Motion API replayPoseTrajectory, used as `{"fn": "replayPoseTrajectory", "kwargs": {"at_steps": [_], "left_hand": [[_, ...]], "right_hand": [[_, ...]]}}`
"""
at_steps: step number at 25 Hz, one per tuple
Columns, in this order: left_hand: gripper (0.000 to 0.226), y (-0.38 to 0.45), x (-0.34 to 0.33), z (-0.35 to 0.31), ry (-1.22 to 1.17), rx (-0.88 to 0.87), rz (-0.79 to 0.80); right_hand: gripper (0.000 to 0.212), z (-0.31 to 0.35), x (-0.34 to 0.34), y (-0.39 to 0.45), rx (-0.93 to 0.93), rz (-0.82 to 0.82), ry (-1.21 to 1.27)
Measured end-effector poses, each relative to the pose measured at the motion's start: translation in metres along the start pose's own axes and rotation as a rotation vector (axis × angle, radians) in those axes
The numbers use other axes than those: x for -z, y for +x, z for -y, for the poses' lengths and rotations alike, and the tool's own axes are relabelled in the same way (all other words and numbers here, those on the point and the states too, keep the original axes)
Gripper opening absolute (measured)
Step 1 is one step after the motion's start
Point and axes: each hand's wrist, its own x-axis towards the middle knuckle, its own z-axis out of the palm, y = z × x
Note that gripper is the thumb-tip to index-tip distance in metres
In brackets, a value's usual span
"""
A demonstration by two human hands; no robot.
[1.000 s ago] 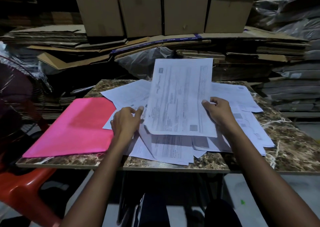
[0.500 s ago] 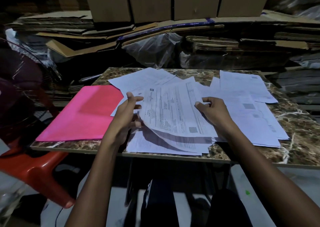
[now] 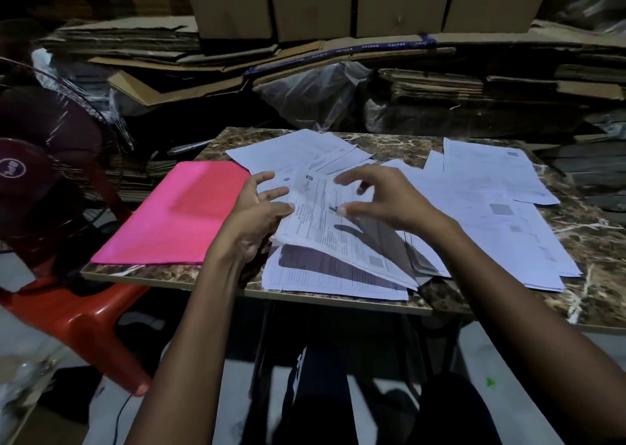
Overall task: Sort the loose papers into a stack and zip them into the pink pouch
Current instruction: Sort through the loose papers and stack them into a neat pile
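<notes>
The pink pouch [image 3: 176, 214] lies flat on the left part of the marble-patterned table [image 3: 592, 241]. Printed white papers [image 3: 491, 207] are spread loosely over the table's middle and right. A few sheets form a bundle [image 3: 338, 238] near the front edge, its left side raised off the sheets below. My left hand [image 3: 257, 214] grips that raised left edge, thumb on top. Just above the bundle my right hand [image 3: 389, 200] hovers with its fingers spread and curved, holding nothing; its shadow falls on the top sheet.
A dark fan [image 3: 34, 160] and a red plastic stool [image 3: 78, 315] stand left of the table. Flattened cardboard [image 3: 305, 58], boxes and a clear plastic bag [image 3: 311, 95] pile up close behind it. My knees are under the front edge.
The sheet that both hands held upright has come down onto the bundle. My right hand has let go of it and now hovers above. The camera has tilted further down.
</notes>
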Motion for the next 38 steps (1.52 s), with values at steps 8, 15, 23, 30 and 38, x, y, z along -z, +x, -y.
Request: {"fn": "replayPoseTrajectory", "kwargs": {"at_steps": [8,15,23,30,38], "left_hand": [[0.109,-0.016,-0.001,0.011,0.391,0.081,-0.038],[0.099,-0.004,0.003,-0.022,0.759,-0.237,-0.021],[0.075,-0.01,0.008,-0.042,0.439,-0.633,-0.356],[0.075,-0.005,-0.014,-0.021,0.182,-0.526,-0.354],[0.042,0.002,-0.074,-0.008,-0.054,-0.314,-0.027]], "right_hand": [[0.065,-0.002,-0.032,0.063,0.096,0.281,-0.108],[0.058,0.012,-0.025,0.086,0.235,0.147,-0.38],[0.016,0.011,0.047,0.102,0.302,-0.389,-0.323],[0.014,0.004,0.103,0.072,0.18,-0.761,-0.077],[0.009,-0.005,0.091,-0.003,-0.242,-0.757,0.465]]}}
